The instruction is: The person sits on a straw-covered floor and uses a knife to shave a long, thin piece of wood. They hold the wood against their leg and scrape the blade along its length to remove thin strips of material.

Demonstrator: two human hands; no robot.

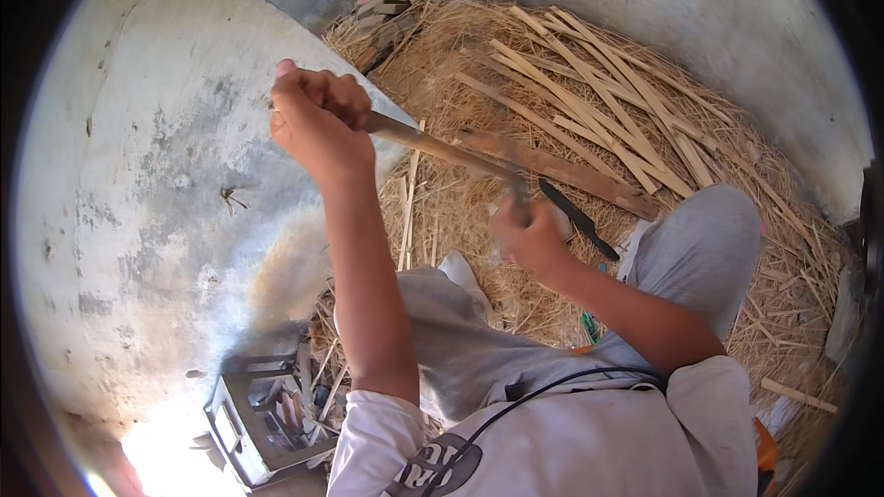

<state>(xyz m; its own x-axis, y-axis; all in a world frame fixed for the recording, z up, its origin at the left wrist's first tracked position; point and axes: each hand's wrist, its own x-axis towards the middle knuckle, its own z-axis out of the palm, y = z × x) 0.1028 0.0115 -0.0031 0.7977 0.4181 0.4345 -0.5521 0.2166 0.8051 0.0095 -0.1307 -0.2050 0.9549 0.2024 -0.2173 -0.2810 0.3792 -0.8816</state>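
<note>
This looks like a small, rough workshop for cutting wood or cane: straw-coloured shavings point(433, 69) cover the floor thickly, long pale strips point(589, 115) lie in a loose crisscross heap on them, and a dark blade-shaped tool point(578, 219) rests near a brown plank point(575, 170). The bare, stained walls point(138, 129) close in around the litter.

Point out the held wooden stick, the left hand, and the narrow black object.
Wooden stick point(433, 145), head view: middle of its exposed length.
Left hand point(322, 120), head view: middle of the hand.
Narrow black object point(578, 219), head view: near its middle.
</note>
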